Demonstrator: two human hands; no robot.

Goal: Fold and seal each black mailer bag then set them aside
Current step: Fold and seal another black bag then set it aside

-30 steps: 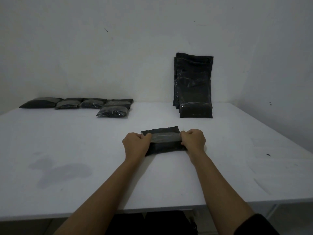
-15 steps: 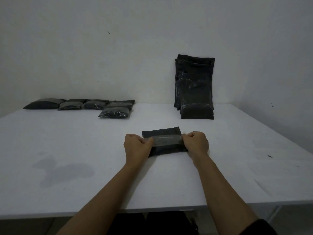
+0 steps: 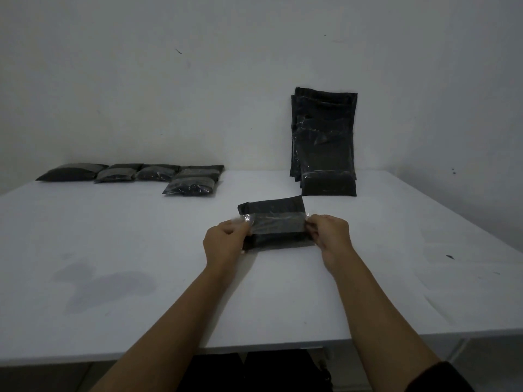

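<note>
Mailer bag [image 3: 276,226]: folded, lies on table [image 3: 113,250] near front-centre, between both hands.
Seal strip [image 3: 278,223]: glossy band across the bag, ends stick out at both sides.
Left hand [image 3: 225,244]: grip narrow, pinches left end of strip.
Right hand [image 3: 329,236]: grip narrow, pinches right end.
Risk: uneven pull w/ one hand may let strip go on crooked or wrinkled, fold may open.
Sealed bags [image 3: 158,176]: row far left.
Unsealed stack [image 3: 325,142]: leans on wall.
</note>
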